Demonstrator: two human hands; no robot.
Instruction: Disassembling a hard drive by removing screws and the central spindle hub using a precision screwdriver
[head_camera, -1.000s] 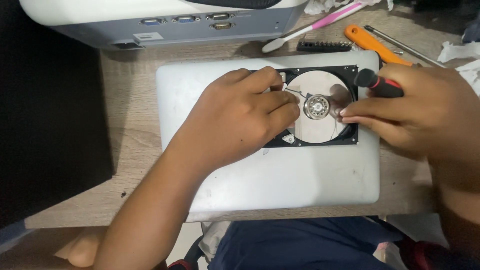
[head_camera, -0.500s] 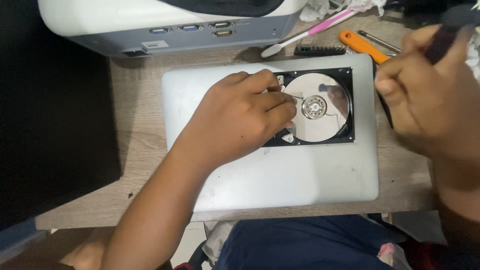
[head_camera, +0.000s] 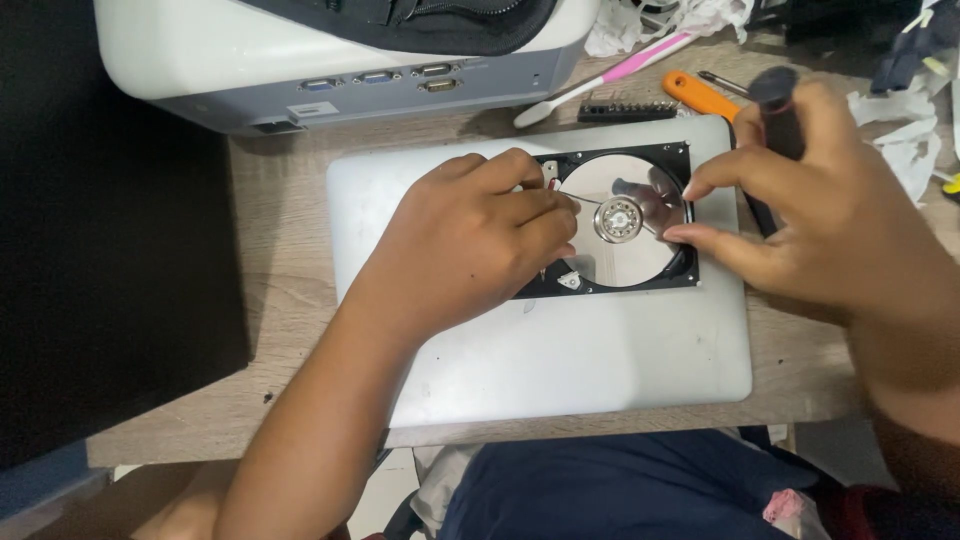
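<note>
A wooden table (head_camera: 290, 290) is seen bearing a closed silver laptop (head_camera: 560, 360), a white projector (head_camera: 300, 60), a pink toothbrush (head_camera: 610, 75), an orange-handled screwdriver (head_camera: 700, 95) and crumpled paper (head_camera: 905, 140).
</note>
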